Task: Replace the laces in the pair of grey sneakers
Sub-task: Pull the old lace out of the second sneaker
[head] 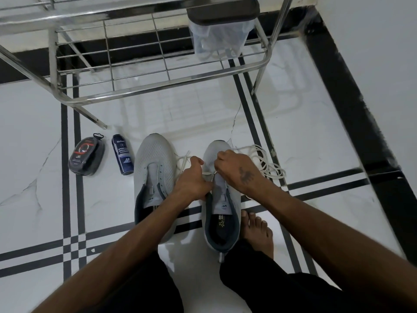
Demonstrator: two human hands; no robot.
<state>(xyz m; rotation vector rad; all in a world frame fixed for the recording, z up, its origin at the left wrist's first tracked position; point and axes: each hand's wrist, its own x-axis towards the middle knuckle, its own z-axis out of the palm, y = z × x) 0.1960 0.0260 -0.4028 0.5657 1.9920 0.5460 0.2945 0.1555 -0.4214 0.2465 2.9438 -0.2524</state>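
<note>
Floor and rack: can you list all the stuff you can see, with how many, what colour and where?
sneakers: 2, grey, side by side on the floor; the left one unlaced
lace: 1, white, threaded low on the right sneaker, the rest piled to its right
cleaner bottle: 1, dark blue, lying left of the sneakers
polish sponge: 1, black, left of the bottle
rack: 1, silver metal, beyond the sneakers
box: 1, clear with dark lid, on the rack
floor: white tiles, black stripes
foot: 1, bare, right of the right sneaker
left hand: pinches the lace
right hand: pinches the lace
</note>
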